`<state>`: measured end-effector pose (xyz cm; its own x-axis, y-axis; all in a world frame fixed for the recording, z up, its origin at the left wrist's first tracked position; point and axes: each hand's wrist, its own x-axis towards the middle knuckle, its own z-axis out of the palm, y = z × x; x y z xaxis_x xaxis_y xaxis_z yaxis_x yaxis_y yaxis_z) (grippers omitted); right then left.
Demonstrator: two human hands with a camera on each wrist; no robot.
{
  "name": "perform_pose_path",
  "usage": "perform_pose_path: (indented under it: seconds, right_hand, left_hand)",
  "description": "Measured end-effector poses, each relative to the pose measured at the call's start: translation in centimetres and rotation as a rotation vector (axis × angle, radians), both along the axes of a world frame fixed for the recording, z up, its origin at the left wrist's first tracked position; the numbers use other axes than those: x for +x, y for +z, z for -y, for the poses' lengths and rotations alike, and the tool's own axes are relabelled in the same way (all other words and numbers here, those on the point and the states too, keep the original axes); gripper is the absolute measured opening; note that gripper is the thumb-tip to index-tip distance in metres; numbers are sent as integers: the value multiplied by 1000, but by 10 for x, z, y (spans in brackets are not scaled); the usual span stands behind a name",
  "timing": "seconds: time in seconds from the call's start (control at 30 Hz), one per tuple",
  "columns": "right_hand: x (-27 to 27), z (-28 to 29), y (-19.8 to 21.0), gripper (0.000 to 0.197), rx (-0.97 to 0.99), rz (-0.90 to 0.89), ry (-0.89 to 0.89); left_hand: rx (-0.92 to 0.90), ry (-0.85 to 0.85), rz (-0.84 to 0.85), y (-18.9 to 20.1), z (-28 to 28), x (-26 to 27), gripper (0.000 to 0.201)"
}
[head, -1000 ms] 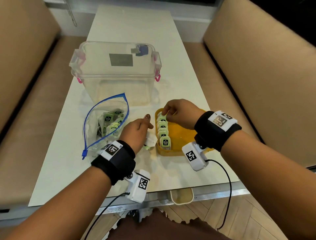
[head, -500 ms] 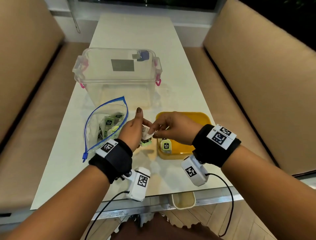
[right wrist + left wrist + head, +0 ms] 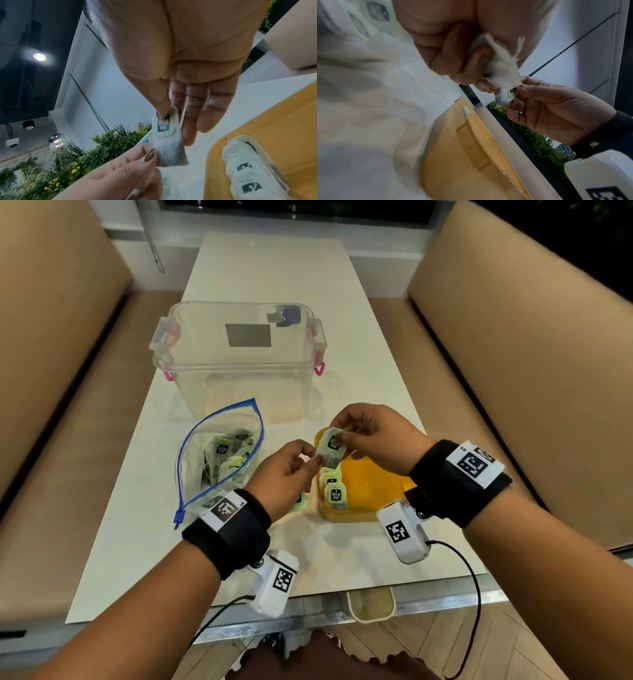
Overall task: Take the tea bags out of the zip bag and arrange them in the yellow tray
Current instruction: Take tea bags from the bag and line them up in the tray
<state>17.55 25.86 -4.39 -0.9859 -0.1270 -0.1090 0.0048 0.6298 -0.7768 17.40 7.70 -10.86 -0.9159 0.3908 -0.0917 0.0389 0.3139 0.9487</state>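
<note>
A tea bag with a green tag (image 3: 331, 447) is held above the near-left corner of the yellow tray (image 3: 373, 487). My right hand (image 3: 339, 433) pinches its top by the tag (image 3: 163, 125). My left hand (image 3: 312, 461) pinches its lower corner (image 3: 169, 155). The curled left fingers also grip a small bunch of tea bags (image 3: 500, 65) against the palm. A row of tea bags (image 3: 333, 491) stands along the tray's left wall (image 3: 247, 170). The open zip bag (image 3: 222, 460) with a blue seal lies left of the hands and holds several more tea bags.
A clear plastic box (image 3: 239, 354) with pink latches stands behind the zip bag and tray. The white table (image 3: 274, 285) runs away from me between two tan benches (image 3: 531, 371). The right part of the tray floor is bare.
My right hand left the row in the tray and came over to my left hand. It now pinches a tea bag that both hands have raised over the tray's corner.
</note>
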Motion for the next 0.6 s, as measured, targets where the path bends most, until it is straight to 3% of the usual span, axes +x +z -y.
perform_pose_path:
  seconds: [0.2, 0.43, 0.6]
  right_hand:
    - [1, -2, -3, 15, 45, 126, 43]
    - [2, -10, -19, 9, 357, 369, 197]
    - [2, 3, -37, 12, 559, 431, 296]
  left_hand:
    - [-57, -18, -53, -4, -3, 1, 4]
    - [-268, 29, -54, -14, -6, -5, 32]
    - [-357, 9, -45, -26, -11, -7, 38]
